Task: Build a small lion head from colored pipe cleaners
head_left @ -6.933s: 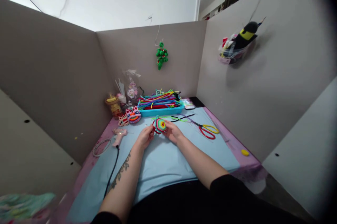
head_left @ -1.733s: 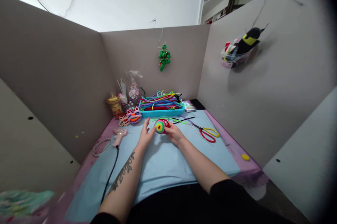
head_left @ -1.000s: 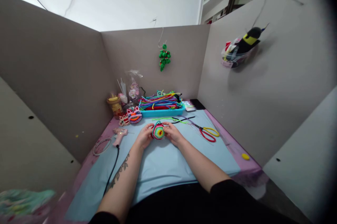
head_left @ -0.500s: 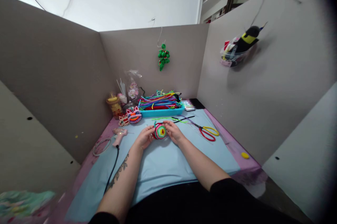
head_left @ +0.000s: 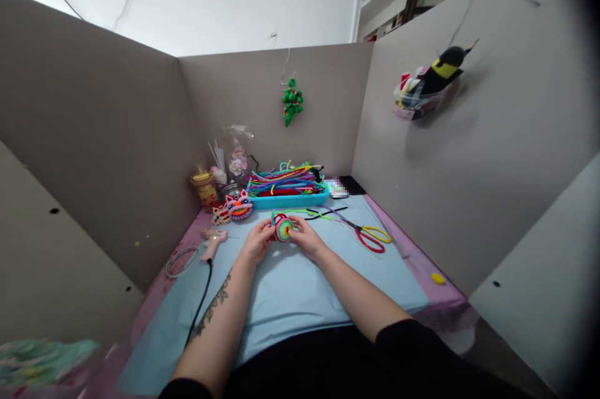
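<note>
Striped round piece [head_left: 283,228] is held just above the blue mat [head_left: 281,299], between both hands. Its left edge is pinched by the left hand [head_left: 259,242]; its right side is pinched by the right hand [head_left: 304,239], thumb on the face. Grip force can't be told. Probably best handled with light, even pressure so the bands aren't flattened. Loose strips [head_left: 323,214] are laid beyond, scissors [head_left: 374,236] at right, glue gun [head_left: 214,242] at left, blue tray [head_left: 288,201] behind.
</note>
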Motion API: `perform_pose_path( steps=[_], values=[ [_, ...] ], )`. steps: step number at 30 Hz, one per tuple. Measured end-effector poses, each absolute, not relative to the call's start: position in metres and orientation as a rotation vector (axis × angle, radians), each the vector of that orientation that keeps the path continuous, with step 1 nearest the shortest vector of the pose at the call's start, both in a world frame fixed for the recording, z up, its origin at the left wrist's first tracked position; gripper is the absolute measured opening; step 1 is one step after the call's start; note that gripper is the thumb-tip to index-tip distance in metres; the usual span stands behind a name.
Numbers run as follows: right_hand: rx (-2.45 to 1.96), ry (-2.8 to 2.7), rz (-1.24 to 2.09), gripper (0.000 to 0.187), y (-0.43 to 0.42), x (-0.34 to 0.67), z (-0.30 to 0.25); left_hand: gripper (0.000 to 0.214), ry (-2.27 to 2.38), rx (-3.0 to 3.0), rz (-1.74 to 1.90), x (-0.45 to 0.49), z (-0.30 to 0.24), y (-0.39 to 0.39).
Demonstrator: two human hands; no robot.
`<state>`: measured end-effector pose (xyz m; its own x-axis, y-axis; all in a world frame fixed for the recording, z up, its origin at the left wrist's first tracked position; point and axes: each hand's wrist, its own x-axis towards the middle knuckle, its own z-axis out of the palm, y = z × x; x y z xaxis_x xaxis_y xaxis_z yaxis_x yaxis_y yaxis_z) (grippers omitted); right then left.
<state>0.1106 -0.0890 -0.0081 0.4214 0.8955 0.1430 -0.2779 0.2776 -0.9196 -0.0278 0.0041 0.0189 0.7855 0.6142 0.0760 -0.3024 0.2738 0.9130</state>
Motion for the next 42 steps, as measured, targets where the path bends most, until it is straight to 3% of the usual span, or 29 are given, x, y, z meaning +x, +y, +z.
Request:
perform_pose_path(
  steps=[7,15,30,42],
  values=[
    [-1.2,-0.887,0.439,0.022,-0.093,0.117,-0.004,0.045,0.532,1.391,0.885,-0.02,0.013,-0.001],
    [-1.299,-0.95,0.473,0.022,-0.092,0.112,-0.006,0.026,0.455,1.685,0.957,-0.019,0.014,-0.018],
    [-1.257,-0.751,0.422,0.019,-0.087,0.109,-0.006,0.039,0.53,1.496,0.828,-0.015,0.015,-0.015],
    [-0.96,-0.496,0.93,0.026,-0.085,0.102,-0.003,0.039,0.481,1.519,0.825,-0.016,0.012,-0.014]
  ],
)
